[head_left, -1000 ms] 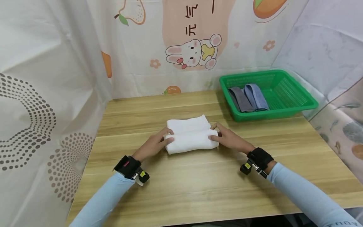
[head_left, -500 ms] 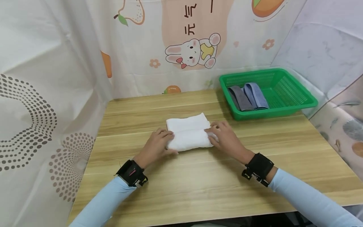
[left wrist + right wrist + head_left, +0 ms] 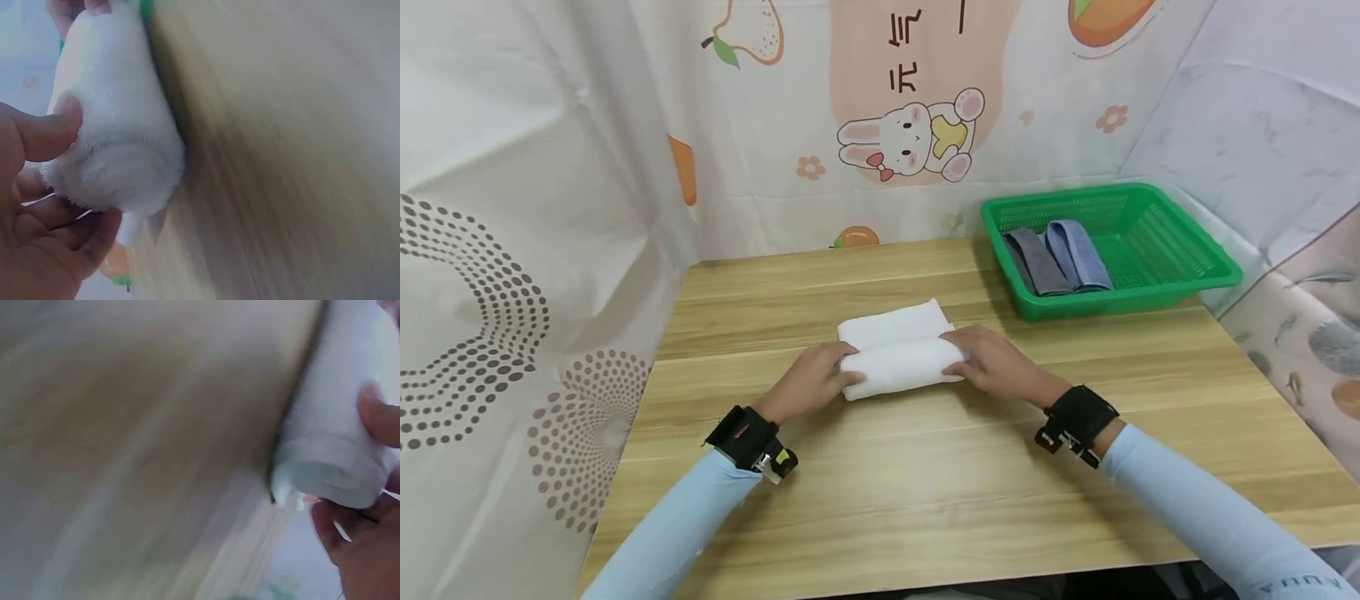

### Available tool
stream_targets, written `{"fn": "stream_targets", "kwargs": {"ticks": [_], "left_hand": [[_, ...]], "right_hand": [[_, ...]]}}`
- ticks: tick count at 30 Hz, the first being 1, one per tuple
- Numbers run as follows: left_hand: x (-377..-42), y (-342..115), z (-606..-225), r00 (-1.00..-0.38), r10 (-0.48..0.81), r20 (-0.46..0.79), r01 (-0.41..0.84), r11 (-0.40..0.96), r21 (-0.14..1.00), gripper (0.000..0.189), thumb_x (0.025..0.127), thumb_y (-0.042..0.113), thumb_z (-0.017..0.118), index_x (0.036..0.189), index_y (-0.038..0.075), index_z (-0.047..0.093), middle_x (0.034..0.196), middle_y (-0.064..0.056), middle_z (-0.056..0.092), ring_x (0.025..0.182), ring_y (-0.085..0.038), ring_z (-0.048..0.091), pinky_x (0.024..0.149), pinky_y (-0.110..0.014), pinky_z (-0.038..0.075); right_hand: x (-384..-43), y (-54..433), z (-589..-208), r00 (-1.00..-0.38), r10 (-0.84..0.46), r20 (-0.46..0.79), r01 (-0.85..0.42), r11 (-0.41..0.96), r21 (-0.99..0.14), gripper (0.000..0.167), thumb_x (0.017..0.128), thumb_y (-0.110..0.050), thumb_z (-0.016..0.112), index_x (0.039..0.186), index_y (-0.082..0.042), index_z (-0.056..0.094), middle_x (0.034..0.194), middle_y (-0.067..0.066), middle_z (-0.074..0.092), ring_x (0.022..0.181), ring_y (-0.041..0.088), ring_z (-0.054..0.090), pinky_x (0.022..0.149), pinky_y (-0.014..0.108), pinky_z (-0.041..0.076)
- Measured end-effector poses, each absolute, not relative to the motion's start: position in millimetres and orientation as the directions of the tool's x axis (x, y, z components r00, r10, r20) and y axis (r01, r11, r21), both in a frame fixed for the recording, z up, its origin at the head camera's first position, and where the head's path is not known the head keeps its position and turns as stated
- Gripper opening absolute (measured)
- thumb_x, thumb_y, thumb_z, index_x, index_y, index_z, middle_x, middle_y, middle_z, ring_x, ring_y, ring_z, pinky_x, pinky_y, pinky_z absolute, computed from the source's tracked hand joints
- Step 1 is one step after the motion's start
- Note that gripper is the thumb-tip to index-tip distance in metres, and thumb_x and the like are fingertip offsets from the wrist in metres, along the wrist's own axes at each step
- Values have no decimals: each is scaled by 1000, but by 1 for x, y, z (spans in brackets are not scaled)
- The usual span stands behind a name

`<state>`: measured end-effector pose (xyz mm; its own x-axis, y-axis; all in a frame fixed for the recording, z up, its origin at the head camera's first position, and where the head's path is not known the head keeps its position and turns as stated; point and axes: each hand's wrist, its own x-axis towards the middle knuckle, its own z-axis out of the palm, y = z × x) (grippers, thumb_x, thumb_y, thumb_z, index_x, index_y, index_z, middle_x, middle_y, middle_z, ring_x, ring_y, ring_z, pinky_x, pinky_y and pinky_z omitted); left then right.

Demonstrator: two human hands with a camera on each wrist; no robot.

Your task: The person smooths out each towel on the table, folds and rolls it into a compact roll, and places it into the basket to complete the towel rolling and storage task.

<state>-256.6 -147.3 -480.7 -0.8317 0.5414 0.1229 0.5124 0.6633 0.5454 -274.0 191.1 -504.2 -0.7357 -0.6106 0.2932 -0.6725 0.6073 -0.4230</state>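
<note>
A white towel [image 3: 904,365] lies mid-table, its near part rolled into a thick cylinder and its far part still flat. My left hand [image 3: 811,379] grips the roll's left end, thumb on the near side and fingers curled at the far side and end. In the left wrist view the towel's spiral end [image 3: 125,172] faces the camera, with the left thumb [image 3: 50,131] pressed on the roll. At the right end my right hand [image 3: 1000,364] holds the roll likewise. The right wrist view shows the right thumb [image 3: 381,415] on top of the towel [image 3: 337,394] and fingers around its end.
A green plastic basket [image 3: 1180,287] stands at the table's back right, holding a folded grey towel [image 3: 1041,265] and a folded blue towel [image 3: 1078,254]. Printed curtains [image 3: 760,150] enclose the back and sides of the wooden table [image 3: 910,500].
Both hands have shifted their grip on the towel ends, and the near part is now a rounder, tighter roll. The right hand has moved slightly left. Basket and its towels look unchanged.
</note>
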Motion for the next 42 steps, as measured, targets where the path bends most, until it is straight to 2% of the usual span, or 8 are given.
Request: {"fn": "stream_targets", "kwargs": {"ticks": [8, 12, 18, 22, 25, 28, 34, 42], "left_hand": [[-269, -150, -476, -871, 491, 14, 367, 632, 683, 27, 106, 31, 59, 127, 15, 63, 94, -4, 63, 80, -17, 54, 72, -34, 46], [-271, -144, -480, -877, 462, 133, 432, 637, 638, 22, 107, 27, 58, 124, 15, 64, 96, -8, 62, 85, -21, 58, 74, -37, 50], [-265, -136, -479, -786, 522, 330, 613, 726, 311, 30, 108, 24, 56, 117, 2, 74, 118, -14, 70, 110, -32, 65, 95, -48, 51], [-260, -137, -483, -765, 581, 279, 635, 753, 172, 46, 110, 38, 49, 129, 3, 70, 126, -14, 69, 112, -35, 64, 94, -53, 50], [-257, -137, -486, -763, 584, 277, 634, 760, 144, 47, 109, 40, 49, 131, 2, 68, 126, -15, 69, 110, -35, 63, 91, -52, 51], [-254, -135, -486, -755, 572, 322, 637, 756, 151, 42, 109, 32, 51, 131, -1, 65, 125, -17, 67, 111, -36, 61, 90, -53, 51], [-250, -128, -484, -714, 600, 361, 667, 739, 90, 43, 107, 35, 56, 136, 3, 57, 132, -14, 62, 121, -33, 57, 91, -54, 49], [-249, -130, -492, -800, 589, 112, 599, 787, 148, 109, 66, 72, 84, 143, 3, 51, 137, -15, 61, 122, -33, 59, 93, -55, 48]], "right_hand": [[-294, 195, -487, -846, -531, -53, -301, 557, -774, 49, 107, -35, 57, 145, -4, 52, 151, 19, 49, 140, 39, 43, 111, 59, 36], [-300, 193, -488, -867, -486, -109, -184, 516, -836, 42, 108, -40, 54, 138, -10, 50, 155, 18, 40, 141, 38, 37, 111, 61, 32], [-300, 183, -490, -896, -432, 98, -362, 586, -725, 28, 103, -28, 65, 122, -7, 59, 134, 20, 56, 126, 38, 51, 104, 57, 41], [-287, 176, -496, -735, -500, 458, -669, 644, -371, 19, 98, -14, 72, 111, 0, 71, 113, 20, 66, 107, 39, 61, 92, 52, 49], [-275, 177, -502, -640, -591, 491, -733, 662, -159, 47, 95, -29, 75, 127, 5, 66, 125, 22, 65, 116, 41, 59, 99, 55, 45], [-269, 180, -506, -672, -645, 363, -719, 685, -114, 85, 89, -49, 78, 147, 6, 49, 144, 23, 54, 132, 42, 49, 109, 57, 37], [-281, 176, -499, -666, -684, 296, -744, 638, -199, 75, 86, -41, 84, 139, 4, 56, 132, 21, 62, 123, 40, 56, 107, 55, 42], [-293, 171, -482, -711, -701, -50, -566, 613, -550, 41, 103, -45, 61, 120, -8, 67, 105, 1, 70, 95, 18, 65, 88, 42, 52]]}}
